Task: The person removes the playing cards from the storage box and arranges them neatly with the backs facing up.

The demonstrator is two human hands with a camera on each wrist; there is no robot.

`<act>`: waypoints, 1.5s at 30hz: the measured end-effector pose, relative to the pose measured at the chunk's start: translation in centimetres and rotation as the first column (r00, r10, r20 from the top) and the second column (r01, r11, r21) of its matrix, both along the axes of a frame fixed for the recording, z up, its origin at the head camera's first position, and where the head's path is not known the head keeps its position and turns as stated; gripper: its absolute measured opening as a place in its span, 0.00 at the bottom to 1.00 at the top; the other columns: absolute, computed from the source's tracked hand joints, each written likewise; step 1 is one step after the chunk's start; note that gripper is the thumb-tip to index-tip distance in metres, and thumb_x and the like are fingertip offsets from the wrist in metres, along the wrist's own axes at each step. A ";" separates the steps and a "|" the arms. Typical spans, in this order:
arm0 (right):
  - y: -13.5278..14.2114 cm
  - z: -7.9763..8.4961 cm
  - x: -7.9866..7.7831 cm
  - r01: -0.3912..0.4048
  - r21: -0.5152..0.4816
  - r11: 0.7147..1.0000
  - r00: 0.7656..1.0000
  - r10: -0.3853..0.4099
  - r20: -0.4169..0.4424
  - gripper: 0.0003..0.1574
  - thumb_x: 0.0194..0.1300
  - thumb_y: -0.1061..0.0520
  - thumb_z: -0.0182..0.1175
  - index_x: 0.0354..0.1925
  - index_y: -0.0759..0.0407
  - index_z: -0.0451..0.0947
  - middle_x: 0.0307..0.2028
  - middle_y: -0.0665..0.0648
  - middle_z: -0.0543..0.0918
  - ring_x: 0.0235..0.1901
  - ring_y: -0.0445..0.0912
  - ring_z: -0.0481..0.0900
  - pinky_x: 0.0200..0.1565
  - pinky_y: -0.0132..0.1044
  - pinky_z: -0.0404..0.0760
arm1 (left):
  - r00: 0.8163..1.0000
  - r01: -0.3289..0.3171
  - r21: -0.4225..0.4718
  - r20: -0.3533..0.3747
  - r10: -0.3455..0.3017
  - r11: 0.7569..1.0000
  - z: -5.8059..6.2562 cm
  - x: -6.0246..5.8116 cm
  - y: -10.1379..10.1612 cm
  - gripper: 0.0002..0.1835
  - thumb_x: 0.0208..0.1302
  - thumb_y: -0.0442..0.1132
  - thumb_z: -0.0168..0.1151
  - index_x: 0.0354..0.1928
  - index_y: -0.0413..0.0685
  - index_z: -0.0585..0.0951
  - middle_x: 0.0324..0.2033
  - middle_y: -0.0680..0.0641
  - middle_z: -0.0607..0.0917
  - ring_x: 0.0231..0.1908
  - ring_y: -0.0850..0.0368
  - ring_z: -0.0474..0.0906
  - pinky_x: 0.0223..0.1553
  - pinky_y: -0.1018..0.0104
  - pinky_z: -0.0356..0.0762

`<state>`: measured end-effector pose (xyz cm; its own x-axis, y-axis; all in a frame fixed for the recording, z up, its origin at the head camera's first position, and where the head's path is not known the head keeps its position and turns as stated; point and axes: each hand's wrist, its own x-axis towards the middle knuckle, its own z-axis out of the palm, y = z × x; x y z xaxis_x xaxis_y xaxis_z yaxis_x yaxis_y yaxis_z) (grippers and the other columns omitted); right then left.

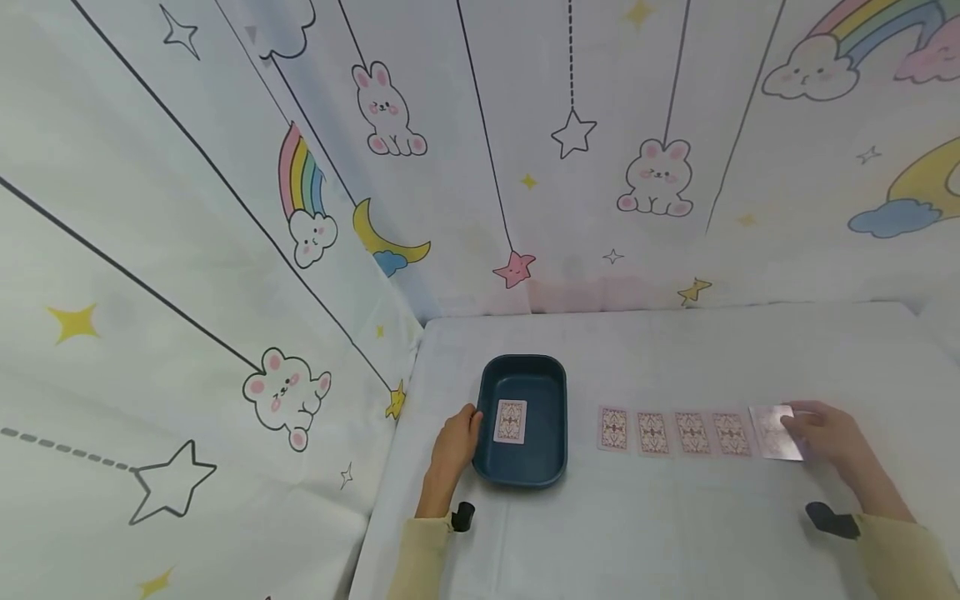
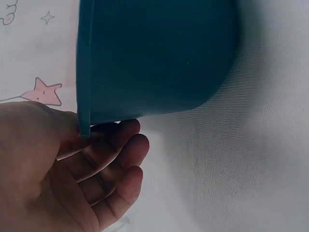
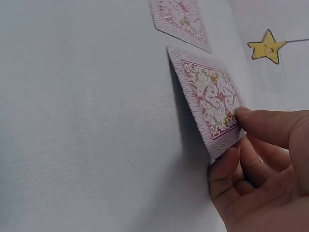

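Note:
My left hand grips the left rim of a dark teal tray; in the left wrist view the thumb is at the rim and the fingers curl beneath it. Inside the tray lies one playing card, patterned back up. At the right end of a card row, my right hand pinches a playing card between thumb and fingers. That card is tilted, with its left edge raised off the cloth in the right wrist view, and glare whitens its back in the head view.
Several playing cards lie back up in a row between tray and right hand, including one beside the tray and one next to the held card. White cloth covers the table. A cartoon-printed curtain hangs behind and at the left.

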<state>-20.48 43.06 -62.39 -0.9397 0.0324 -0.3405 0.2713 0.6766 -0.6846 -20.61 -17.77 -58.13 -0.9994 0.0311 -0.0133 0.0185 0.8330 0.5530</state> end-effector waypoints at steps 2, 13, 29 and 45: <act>-0.4 0.0 0.1 -0.002 0.043 0.999 0.999 0.004 -0.044 0.45 0.78 0.39 0.46 0.68 0.78 0.55 0.61 0.87 0.64 0.56 0.78 0.69 0.45 0.62 0.77 | 1.000 0.000 -0.001 -0.002 0.000 1.000 0.0 0.0 0.0 0.11 0.79 0.42 0.49 0.40 0.44 0.76 0.24 0.50 0.75 0.22 0.58 0.69 0.24 0.66 0.65; -2.5 0.0 0.9 0.068 0.128 0.989 0.979 -0.042 -0.199 0.32 0.75 0.53 0.54 0.60 0.80 0.62 0.52 0.84 0.70 0.49 0.75 0.71 0.43 0.62 0.75 | 1.000 -0.001 0.001 0.006 0.001 1.000 0.0 0.0 0.1 0.11 0.79 0.42 0.49 0.41 0.43 0.76 0.24 0.49 0.75 0.22 0.58 0.69 0.24 0.66 0.65; -3.0 -0.7 1.2 0.083 0.171 0.982 0.960 -0.033 -0.279 0.24 0.75 0.53 0.54 0.55 0.74 0.72 0.51 0.83 0.73 0.49 0.75 0.71 0.42 0.63 0.73 | 0.999 0.009 -0.028 -0.041 -0.011 1.000 -0.3 -0.1 0.1 0.11 0.79 0.41 0.50 0.37 0.44 0.75 0.22 0.50 0.73 0.21 0.59 0.67 0.22 0.66 0.63; -8.5 3.6 -0.8 -0.011 0.132 0.991 0.919 0.062 -0.390 0.25 0.73 0.55 0.58 0.59 0.73 0.70 0.49 0.79 0.76 0.46 0.69 0.77 0.42 0.61 0.76 | 1.000 -0.001 -0.022 -0.023 0.001 1.000 -0.3 -0.2 0.0 0.12 0.79 0.43 0.49 0.38 0.44 0.75 0.23 0.50 0.74 0.22 0.59 0.68 0.23 0.67 0.64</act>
